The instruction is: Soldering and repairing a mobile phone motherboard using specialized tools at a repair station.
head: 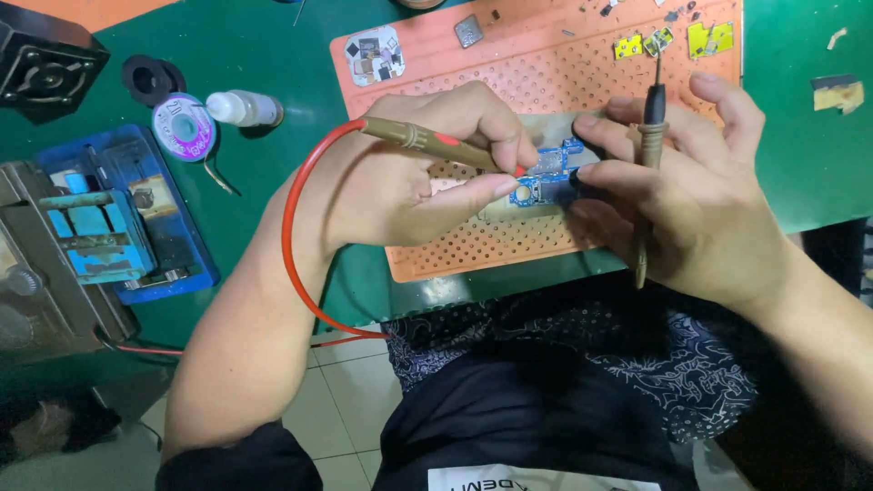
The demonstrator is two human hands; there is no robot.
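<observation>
My left hand [414, 177] grips a brown test probe [427, 141] with a red lead [296, 245], its tip touching a small blue circuit board [546, 177]. That board lies on an orange perforated work mat [546, 64]. My right hand [696, 195] holds a second brown probe with a black end [650, 136], held upright between the fingers, while its fingertips press on the blue board's right side.
A blue board holder [118, 214] and grey device [36, 291] stand at left. A solder wick spool [184, 125], small white bottle [241, 107] and black tape ring [150, 77] lie on the green mat. Yellow parts [709, 38] and chips sit at the orange mat's far edge.
</observation>
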